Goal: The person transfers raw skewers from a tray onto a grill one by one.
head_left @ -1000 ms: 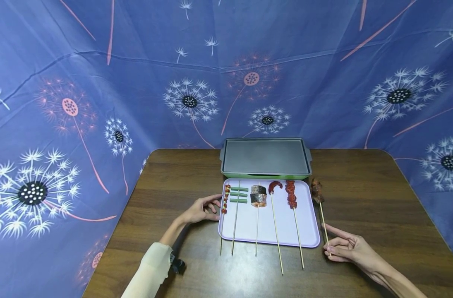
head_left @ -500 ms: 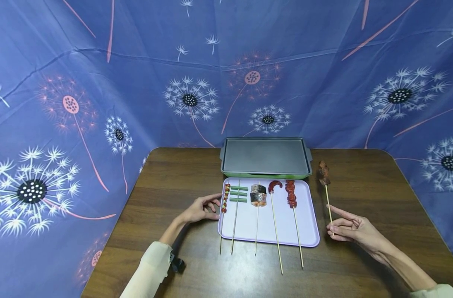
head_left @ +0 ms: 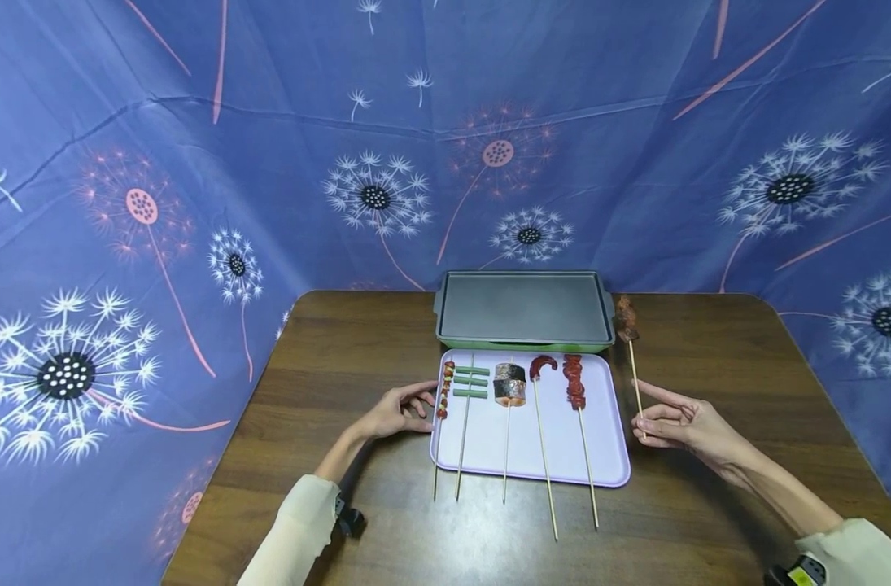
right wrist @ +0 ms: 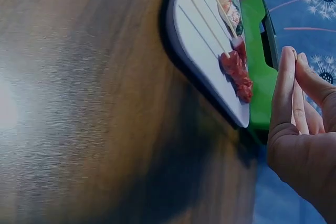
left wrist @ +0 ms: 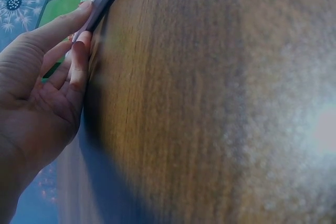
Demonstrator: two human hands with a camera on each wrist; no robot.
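Right of centre, the right hand (head_left: pixel 687 431) pinches a brown skewer (head_left: pixel 633 366) near its lower end, thumb and fingertips together on the stick, its knobbly head raised just beside the griddle's right handle. At left of centre, the left hand (head_left: pixel 390 413) rests thumb and forefinger, set apart, against the edge of a tray (head_left: pixel 521 448). A firm pinch and a level wrist should suit so top-heavy a skewer, with light fingertip pressure probably enough to steady the tray. The tray is smooth lilac with rounded corners; on it lie five skewers, among them green rods (head_left: pixel 471 393), a silvery banded piece (head_left: pixel 509 382) and a glossy red curl (head_left: pixel 539 363). Behind sits a flat, dark-topped griddle (head_left: pixel 526 305), green below, on the wood-grained table (head_left: pixel 313 366).
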